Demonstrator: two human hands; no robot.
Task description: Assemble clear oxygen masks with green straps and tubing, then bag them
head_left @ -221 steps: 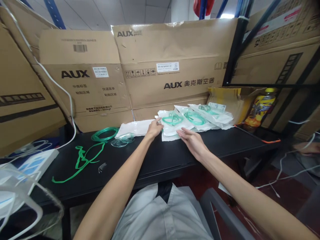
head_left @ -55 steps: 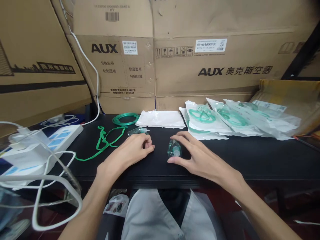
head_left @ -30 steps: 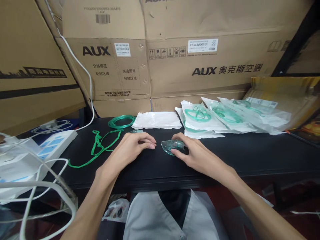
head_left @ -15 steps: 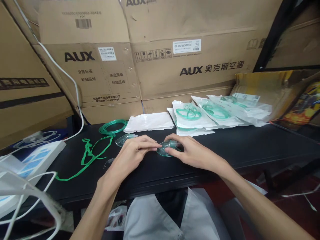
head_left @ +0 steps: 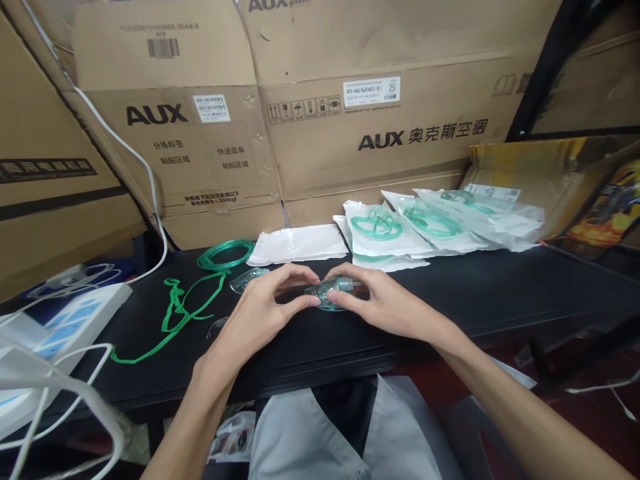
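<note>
A clear, green-tinted oxygen mask [head_left: 334, 298] lies on the black tabletop, pinched at both ends. My left hand [head_left: 265, 300] grips its narrow left edge, thumb in front and fingertips behind. Around its right side, by the pale connector, my right hand [head_left: 383, 298] is closed, the thumb on the shell. Just behind my left hand sits another clear mask [head_left: 243, 280], partly covered. A small clear curved piece [head_left: 217, 327] shows beside my left wrist. Farther left are green elastic straps [head_left: 183, 315] and a coil of green tubing [head_left: 225, 255].
Flat white pouches [head_left: 300, 244] lie at the back. Several packed masks with tubing [head_left: 377, 227] are stacked to their right. AUX cardboard [head_left: 320, 153] walls the rear. A white power strip [head_left: 90, 320] with cables stands at left. An opened carton [head_left: 530, 160] is at back right.
My left thumb has moved apart from its fingers and now presses the mask's near left edge, fingertips at the far side. My right hand keeps its hold, slightly shifted.
</note>
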